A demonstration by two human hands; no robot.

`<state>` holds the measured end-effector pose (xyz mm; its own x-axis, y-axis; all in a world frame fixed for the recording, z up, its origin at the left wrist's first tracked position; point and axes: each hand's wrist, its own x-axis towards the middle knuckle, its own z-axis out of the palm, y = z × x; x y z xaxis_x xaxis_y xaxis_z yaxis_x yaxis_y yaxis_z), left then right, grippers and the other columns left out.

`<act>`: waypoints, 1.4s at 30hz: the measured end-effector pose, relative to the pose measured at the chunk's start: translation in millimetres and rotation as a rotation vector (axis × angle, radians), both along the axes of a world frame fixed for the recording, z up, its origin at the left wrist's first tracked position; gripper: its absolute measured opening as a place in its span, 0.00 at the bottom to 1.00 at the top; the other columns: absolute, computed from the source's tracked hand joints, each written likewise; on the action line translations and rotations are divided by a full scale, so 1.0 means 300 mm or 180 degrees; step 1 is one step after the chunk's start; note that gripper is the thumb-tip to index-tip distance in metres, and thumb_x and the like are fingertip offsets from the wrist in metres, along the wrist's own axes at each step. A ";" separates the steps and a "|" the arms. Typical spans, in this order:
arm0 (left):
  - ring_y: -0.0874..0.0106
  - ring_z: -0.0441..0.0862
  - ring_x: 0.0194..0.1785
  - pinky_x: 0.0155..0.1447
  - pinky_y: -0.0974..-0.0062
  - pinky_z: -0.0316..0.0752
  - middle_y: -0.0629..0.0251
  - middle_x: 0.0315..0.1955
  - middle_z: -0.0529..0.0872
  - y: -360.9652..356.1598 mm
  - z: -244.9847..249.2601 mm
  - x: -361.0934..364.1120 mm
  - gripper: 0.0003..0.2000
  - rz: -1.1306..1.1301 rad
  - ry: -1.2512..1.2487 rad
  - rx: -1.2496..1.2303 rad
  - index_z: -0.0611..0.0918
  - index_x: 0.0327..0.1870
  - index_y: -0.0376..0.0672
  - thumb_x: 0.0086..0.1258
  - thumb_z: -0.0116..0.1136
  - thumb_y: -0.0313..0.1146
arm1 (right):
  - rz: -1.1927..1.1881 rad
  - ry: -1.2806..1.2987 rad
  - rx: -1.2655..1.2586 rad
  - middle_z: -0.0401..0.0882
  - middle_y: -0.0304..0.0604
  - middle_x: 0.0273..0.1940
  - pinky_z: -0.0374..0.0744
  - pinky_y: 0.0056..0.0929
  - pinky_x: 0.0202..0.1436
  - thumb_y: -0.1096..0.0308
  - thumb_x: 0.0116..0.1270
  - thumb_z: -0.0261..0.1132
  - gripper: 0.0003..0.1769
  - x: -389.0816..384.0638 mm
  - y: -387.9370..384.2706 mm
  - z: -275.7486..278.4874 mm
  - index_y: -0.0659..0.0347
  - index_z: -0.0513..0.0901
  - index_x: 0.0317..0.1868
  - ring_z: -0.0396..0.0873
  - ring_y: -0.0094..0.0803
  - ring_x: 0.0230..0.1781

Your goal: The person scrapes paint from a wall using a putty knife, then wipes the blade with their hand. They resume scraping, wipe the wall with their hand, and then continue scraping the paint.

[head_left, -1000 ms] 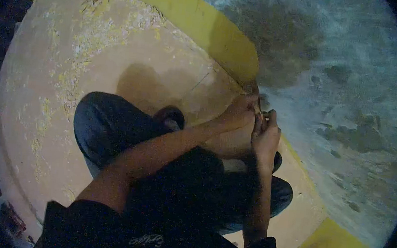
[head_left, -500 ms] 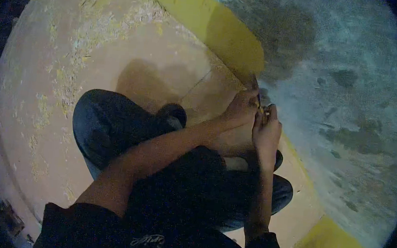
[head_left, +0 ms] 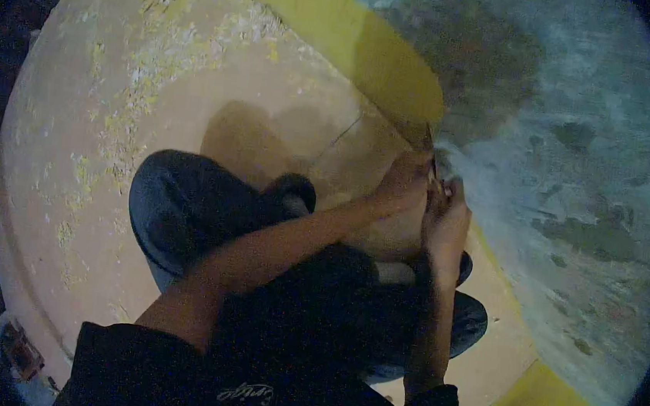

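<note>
My left hand (head_left: 406, 181) and my right hand (head_left: 446, 214) meet at the border between the pinkish floor and the blue-grey painted surface. Between them is a thin dark object (head_left: 434, 166), slender like a stick or blade; its kind is too small and dim to tell. The fingers of my left hand are closed around its near part. My right hand's fingers are curled at its lower end, close against the left fingertips, pinching something small that I cannot make out.
I sit cross-legged in dark trousers (head_left: 185, 206) on a pinkish floor (head_left: 156, 103) with peeling paint. A yellow band (head_left: 311, 8) runs along its edge beside the blue-grey surface (head_left: 598, 173). A small reddish-brown object (head_left: 22, 354) lies at the lower left.
The whole view has shifted slightly, so everything appears a little further right. Both hands remain together at the thin object, with the fingers only slightly moved.
</note>
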<state>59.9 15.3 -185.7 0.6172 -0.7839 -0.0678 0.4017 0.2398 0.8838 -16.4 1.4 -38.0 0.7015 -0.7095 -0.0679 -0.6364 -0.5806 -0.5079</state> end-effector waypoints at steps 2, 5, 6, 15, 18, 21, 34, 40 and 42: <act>0.68 0.83 0.41 0.47 0.69 0.75 0.53 0.35 0.86 0.063 0.126 -0.013 0.15 0.0336 -0.1141 -0.0020 0.81 0.48 0.39 0.63 0.46 0.20 | 0.0037 -0.0240 -0.0043 0.78 0.66 0.29 0.76 0.42 0.34 0.68 0.74 0.57 0.09 -0.059 -0.019 -0.027 0.67 0.72 0.43 0.81 0.63 0.36; 0.68 0.81 0.36 0.44 0.69 0.74 0.52 0.32 0.84 0.097 0.180 -0.011 0.16 0.0168 -0.0442 0.0131 0.80 0.49 0.38 0.62 0.48 0.19 | -0.0094 -0.0311 -0.0349 0.78 0.63 0.26 0.75 0.40 0.31 0.67 0.74 0.57 0.10 -0.060 -0.014 -0.129 0.67 0.72 0.41 0.82 0.59 0.32; 0.68 0.81 0.36 0.44 0.69 0.74 0.52 0.32 0.84 0.109 0.174 -0.016 0.16 0.0150 -0.0391 0.0144 0.80 0.49 0.38 0.62 0.48 0.19 | -0.0061 -0.0020 -0.0349 0.79 0.63 0.27 0.74 0.40 0.29 0.66 0.74 0.57 0.10 -0.063 -0.005 -0.116 0.67 0.71 0.42 0.82 0.59 0.31; 0.70 0.79 0.33 0.41 0.66 0.75 0.60 0.31 0.86 0.101 0.209 0.011 0.13 0.0060 -0.0889 0.0138 0.81 0.46 0.37 0.61 0.49 0.20 | 0.0101 -0.0301 0.0028 0.81 0.67 0.37 0.77 0.48 0.38 0.67 0.74 0.57 0.11 -0.056 -0.006 -0.042 0.67 0.70 0.45 0.80 0.65 0.42; 0.69 0.82 0.35 0.42 0.65 0.77 0.58 0.32 0.87 0.103 0.280 -0.013 0.13 0.1425 -0.1413 -0.0264 0.81 0.45 0.35 0.59 0.50 0.19 | 0.0028 -0.0383 -0.0056 0.81 0.67 0.38 0.77 0.49 0.40 0.67 0.74 0.57 0.11 -0.072 -0.004 -0.055 0.67 0.70 0.45 0.79 0.66 0.44; 0.66 0.84 0.38 0.43 0.65 0.77 0.56 0.33 0.87 0.102 0.168 -0.011 0.13 -0.0114 -0.0332 0.0255 0.82 0.44 0.34 0.58 0.51 0.19 | -0.0126 -0.0293 -0.0166 0.81 0.65 0.36 0.77 0.46 0.39 0.66 0.73 0.58 0.10 -0.069 0.005 -0.092 0.65 0.70 0.44 0.81 0.62 0.43; 0.55 0.84 0.36 0.41 0.60 0.75 0.42 0.33 0.85 0.102 0.206 0.024 0.17 0.0456 -0.0882 0.0293 0.82 0.47 0.33 0.55 0.48 0.17 | -0.0003 -0.0337 -0.0302 0.80 0.64 0.32 0.77 0.41 0.37 0.68 0.74 0.55 0.08 -0.015 0.047 -0.022 0.65 0.69 0.43 0.83 0.60 0.38; 0.54 0.85 0.37 0.43 0.60 0.76 0.42 0.32 0.85 0.102 0.227 0.014 0.18 0.0722 -0.1313 0.0238 0.81 0.50 0.33 0.56 0.51 0.18 | 0.0146 -0.0524 -0.0409 0.80 0.62 0.32 0.77 0.38 0.36 0.69 0.75 0.54 0.08 -0.027 0.040 -0.026 0.66 0.71 0.44 0.82 0.59 0.38; 0.54 0.85 0.38 0.44 0.60 0.77 0.42 0.32 0.85 0.107 0.191 0.033 0.19 0.1112 -0.1588 0.0081 0.80 0.51 0.33 0.55 0.52 0.18 | -0.0041 -0.0479 -0.0386 0.80 0.61 0.32 0.76 0.38 0.35 0.69 0.75 0.54 0.08 -0.009 0.030 -0.071 0.67 0.71 0.44 0.82 0.60 0.37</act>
<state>69.9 47.3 -128.3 0.7998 -0.5311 0.2797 -0.1609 0.2592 0.9523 -18.9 10.3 -59.2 0.6879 -0.7151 0.1236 -0.5664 -0.6355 -0.5247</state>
